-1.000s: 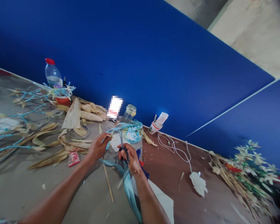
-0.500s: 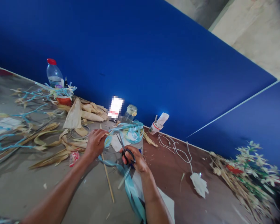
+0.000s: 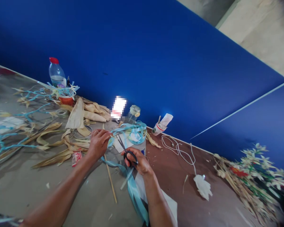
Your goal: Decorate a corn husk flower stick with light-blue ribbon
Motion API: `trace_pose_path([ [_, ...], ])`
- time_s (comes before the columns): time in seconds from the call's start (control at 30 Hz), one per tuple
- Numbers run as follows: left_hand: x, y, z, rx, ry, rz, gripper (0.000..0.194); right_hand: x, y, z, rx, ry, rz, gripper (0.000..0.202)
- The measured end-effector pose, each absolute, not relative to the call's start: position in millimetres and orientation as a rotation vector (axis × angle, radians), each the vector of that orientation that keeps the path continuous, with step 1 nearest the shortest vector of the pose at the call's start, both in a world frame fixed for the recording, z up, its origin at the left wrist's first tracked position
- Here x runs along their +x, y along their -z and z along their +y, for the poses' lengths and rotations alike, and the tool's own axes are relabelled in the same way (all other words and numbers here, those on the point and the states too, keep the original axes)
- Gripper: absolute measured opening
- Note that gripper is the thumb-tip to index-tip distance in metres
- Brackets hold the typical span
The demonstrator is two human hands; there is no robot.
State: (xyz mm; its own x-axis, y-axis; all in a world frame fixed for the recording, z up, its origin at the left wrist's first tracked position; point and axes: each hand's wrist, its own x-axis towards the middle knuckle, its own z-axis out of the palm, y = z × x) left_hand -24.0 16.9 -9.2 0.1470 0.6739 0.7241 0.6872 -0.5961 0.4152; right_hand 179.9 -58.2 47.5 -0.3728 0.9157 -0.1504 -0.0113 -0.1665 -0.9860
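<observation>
Dark-handled scissors (image 3: 130, 157) are in my right hand (image 3: 139, 160), fingers through the loops, blades apart and pointing up and left. My left hand (image 3: 99, 142) is closed in a pinch at the left end of the light blue ribbon (image 3: 138, 130); what lies between its fingertips is too small to make out. Loops of this ribbon rest behind both hands, and a wide length (image 3: 134, 195) runs down beside my right forearm. A thin stick (image 3: 110, 178) lies between my forearms.
Dried husks (image 3: 75, 115), a bottle (image 3: 56, 72) and blue-wrapped stems (image 3: 19, 146) are on the left. Behind stand a lit phone (image 3: 118, 107), a jar (image 3: 133, 114) and a paper cup (image 3: 158, 128). To the right lie a white cable (image 3: 178, 151) and flowers (image 3: 257, 164).
The view has shifted slightly. My left hand has moved a little to the right with its pinch kept, and the scissors remain in my right hand with their blades apart.
</observation>
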Motion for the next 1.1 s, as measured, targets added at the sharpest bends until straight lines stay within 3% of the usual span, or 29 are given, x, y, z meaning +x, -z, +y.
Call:
trace_pose_path([
  [0.87, -25, 6, 17, -2.376, 1.506, -1.450, 0.022, 179, -38, -54, -1.163, -1.635, -1.365, 0.033],
  [1.1, -25, 5, 16, -2.366, 1.524, -1.468, 0.022, 179, -26, -46, -1.350, -1.438, -1.452, 0.028],
])
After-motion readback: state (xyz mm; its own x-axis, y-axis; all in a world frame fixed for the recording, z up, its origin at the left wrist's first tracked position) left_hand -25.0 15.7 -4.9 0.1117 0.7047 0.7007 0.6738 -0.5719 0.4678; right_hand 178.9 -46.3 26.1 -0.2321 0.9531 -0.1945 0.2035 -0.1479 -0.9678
